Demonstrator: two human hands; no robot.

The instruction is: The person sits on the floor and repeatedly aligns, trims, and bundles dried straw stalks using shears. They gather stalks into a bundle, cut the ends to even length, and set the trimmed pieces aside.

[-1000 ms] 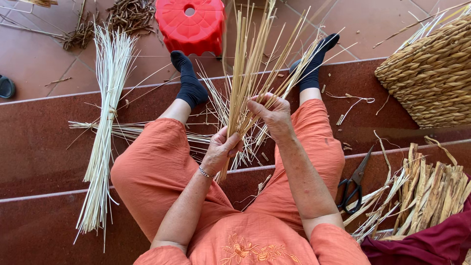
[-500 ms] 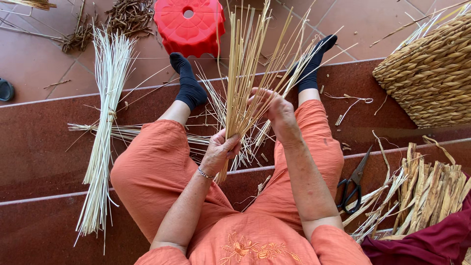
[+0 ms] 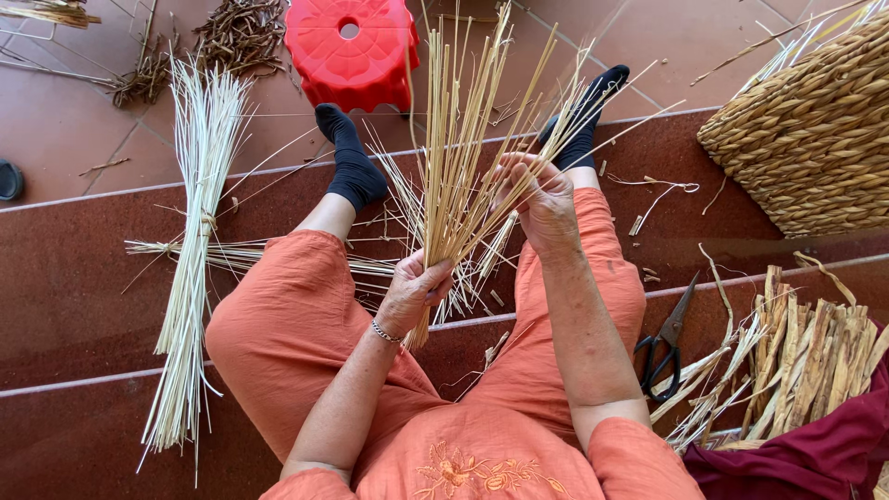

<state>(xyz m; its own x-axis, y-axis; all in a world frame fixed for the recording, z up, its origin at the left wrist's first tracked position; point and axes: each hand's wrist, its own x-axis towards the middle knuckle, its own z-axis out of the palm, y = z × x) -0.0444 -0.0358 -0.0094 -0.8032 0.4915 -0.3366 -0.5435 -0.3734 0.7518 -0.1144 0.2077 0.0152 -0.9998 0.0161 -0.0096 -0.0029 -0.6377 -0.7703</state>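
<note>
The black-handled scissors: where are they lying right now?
In the head view, the black-handled scissors lie on the dark red step at the person's right, between the orange-trousered right leg and the pile of tan bark strips.

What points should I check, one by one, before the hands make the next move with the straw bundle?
1. Left hand grips the fanned bundle of pale yellow straw stalks near its lower end: ok.
2. Right hand touches the upper stalks, fingers among them: ok.
3. Stalk tops even: not ok, they spread widely.
4. Black-handled scissors within reach: probably ok, they lie on the dark red step beside the right leg.
5. Spare long sheaf of whitish stalks at hand: ok, it lies by the left leg.
6. Bundle tied: cannot tell, the left hand hides that place.
</note>
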